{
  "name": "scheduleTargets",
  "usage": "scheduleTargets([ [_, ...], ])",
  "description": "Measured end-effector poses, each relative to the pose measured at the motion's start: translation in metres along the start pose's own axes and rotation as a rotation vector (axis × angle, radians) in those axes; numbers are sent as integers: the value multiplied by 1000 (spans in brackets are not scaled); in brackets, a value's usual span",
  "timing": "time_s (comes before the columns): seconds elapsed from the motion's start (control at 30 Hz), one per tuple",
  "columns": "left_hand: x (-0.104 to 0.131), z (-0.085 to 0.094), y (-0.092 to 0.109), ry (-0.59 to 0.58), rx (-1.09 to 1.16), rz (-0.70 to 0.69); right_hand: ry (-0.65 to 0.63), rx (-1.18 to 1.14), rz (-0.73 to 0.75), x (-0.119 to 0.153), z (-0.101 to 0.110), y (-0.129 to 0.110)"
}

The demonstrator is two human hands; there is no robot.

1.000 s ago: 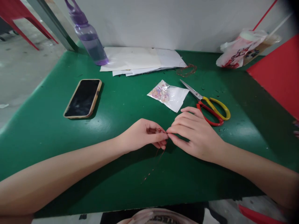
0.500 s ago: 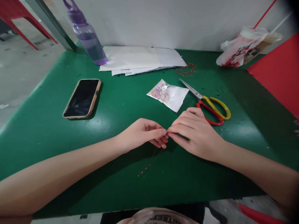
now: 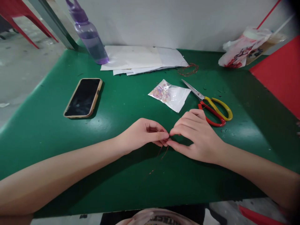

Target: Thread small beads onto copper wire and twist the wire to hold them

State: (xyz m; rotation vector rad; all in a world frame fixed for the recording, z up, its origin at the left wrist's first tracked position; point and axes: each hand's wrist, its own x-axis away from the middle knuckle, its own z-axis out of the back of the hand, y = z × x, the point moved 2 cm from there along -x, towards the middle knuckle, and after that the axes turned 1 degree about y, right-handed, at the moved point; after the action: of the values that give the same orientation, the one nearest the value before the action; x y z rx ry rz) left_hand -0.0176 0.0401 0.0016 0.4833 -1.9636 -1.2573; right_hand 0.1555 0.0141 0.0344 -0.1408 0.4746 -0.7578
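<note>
My left hand [image 3: 153,134] pinches a thin copper-red wire [image 3: 165,153] between thumb and fingers, and its loose ends hang down over the green table. A small loop of the wire shows above the thumb. My right hand [image 3: 195,136] meets the left fingertips from the right, its index finger and thumb slightly parted around something tiny there that I cannot make out. Behind the hands lies a small clear-and-white packet [image 3: 170,95] with pastel bits, perhaps beads. Scissors [image 3: 211,104] with one red and one yellow handle lie just beyond my right hand.
On the green table [image 3: 117,100] lie a phone [image 3: 83,97], white papers [image 3: 138,57] and a coil of copper-coloured wire [image 3: 188,70]. A purple water bottle [image 3: 91,40] stands back left. Bagged drinks with straws [image 3: 245,48] stand back right, near a red panel [image 3: 281,75].
My right index finger and thumb have parted from a closed pinch, the thumb lower at the left fingertips. The hanging wire ends have swung slightly right. The view has shifted slightly.
</note>
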Motion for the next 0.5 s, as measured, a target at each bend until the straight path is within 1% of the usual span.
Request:
scheduleTargets([
  [0.13,0,2,0,-28,21,1,-3,-65,-36,-1,0,1],
  [0.3,0,2,-2,-31,60,13,-3,-117,-68,-2,-1,1],
  [0.5,0,2,-2,-45,78,-9,-40,-155,-130,0,-3,2],
])
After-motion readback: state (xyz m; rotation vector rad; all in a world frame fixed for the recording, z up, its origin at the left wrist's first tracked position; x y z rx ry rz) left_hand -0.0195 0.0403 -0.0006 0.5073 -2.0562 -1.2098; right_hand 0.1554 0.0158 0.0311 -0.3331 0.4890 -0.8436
